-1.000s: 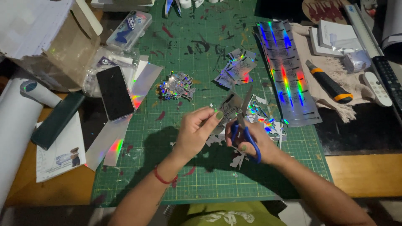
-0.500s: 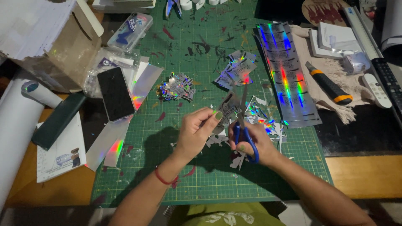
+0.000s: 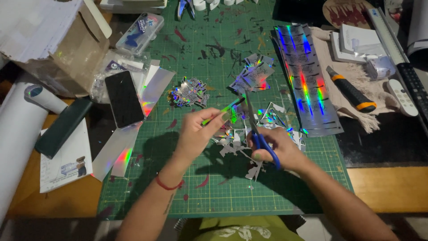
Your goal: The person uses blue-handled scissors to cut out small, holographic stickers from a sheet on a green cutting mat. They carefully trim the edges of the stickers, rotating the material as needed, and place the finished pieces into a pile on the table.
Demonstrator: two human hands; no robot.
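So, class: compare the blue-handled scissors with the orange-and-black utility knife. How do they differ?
The scissors are gripped in the right hand, raised above the green mat; the utility knife lies untouched on the beige cloth. The scissors have blue handles; the utility knife is black with orange ends. Both are cutting tools.

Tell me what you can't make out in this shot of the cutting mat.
Head view:
- Holographic piece in left hand: motion-blurred, shape unclear.
- Scissors: handles hidden by right hand.
- Ruler: cut off by top edge.
- Cardboard box: its flaps hide the inside.
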